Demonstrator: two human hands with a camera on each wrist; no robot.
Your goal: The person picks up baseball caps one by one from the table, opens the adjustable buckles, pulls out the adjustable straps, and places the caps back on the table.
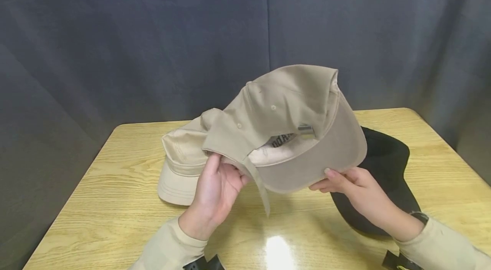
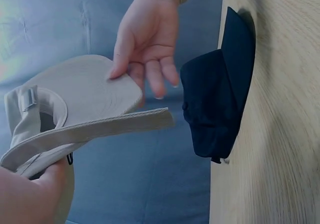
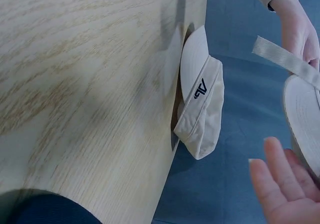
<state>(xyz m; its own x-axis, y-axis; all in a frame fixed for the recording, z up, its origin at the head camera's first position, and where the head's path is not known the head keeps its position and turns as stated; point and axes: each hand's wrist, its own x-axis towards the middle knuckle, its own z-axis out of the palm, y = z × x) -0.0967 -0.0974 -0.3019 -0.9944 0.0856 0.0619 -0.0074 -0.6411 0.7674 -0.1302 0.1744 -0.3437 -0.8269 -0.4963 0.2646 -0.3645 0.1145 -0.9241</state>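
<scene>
A beige baseball cap (image 1: 264, 104) is held tilted above the table, its visor pointing right. My left hand (image 1: 215, 193) grips the rim at the back of the cap, thumb tucked under the edge. From there a loose strap (image 1: 261, 189) hangs down; in the left wrist view its free end sticks out straight. A metal buckle (image 2: 29, 98) sits on the other side of the back opening. My right hand (image 1: 360, 191) pinches the visor's edge between thumb and fingers, the other fingers extended in the left wrist view (image 2: 152, 48). Dark lettering shows inside the cap.
A cream cap (image 1: 180, 176) lies on the wooden table (image 1: 103, 193) behind my left hand; dark lettering marks its front in the right wrist view. A black cap (image 1: 387, 163) lies at the right, partly behind my right hand. A grey curtain (image 1: 172, 40) stands behind.
</scene>
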